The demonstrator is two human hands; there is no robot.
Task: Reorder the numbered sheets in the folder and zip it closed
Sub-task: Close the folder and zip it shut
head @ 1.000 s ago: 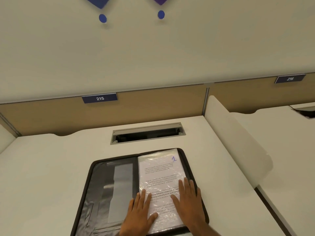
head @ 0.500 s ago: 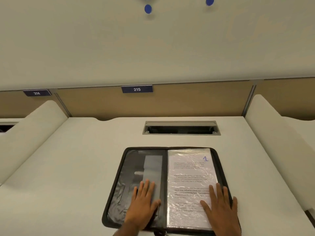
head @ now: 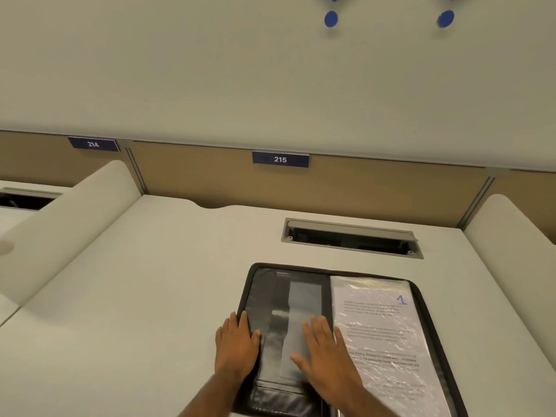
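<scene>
At the far left a neighbouring desk bay shows a dark cable slot [head: 24, 201] and a label reading 214 [head: 93, 144] on the tan partition [head: 192, 173], with a rounded white divider [head: 72, 224] closing off that side. The white desk [head: 135, 296] spreads to the right of it.

The left hand [head: 236, 346] lies palm down with its fingers spread and flat, gripping nothing; it straddles the left edge of the open folder, the outer fingers on the desk and the thumb side on the black inner cover. Its forearm comes in from the near edge. The right hand [head: 326, 353] lies just to the right, also flat and open with fingers fanned, pressing on the grey pocket panel [head: 301, 314] of the folder's left half, its little-finger side touching the edge of the sheets.

The black zip folder [head: 261, 284] lies open on the near right part of the desk, its zip track running round the border. Its left half holds the grey pocket; its right half holds a stack of printed sheets in clear plastic sleeves, the top sheet [head: 388, 335] marked with a blue handwritten 1 [head: 401, 300] in its far right corner.

Beyond the folder a grey-framed cable slot [head: 350, 237] is set into the desk, and above it the partition carries the label 215 [head: 280, 159]. Another white divider [head: 511, 251] rises at the right edge.
</scene>
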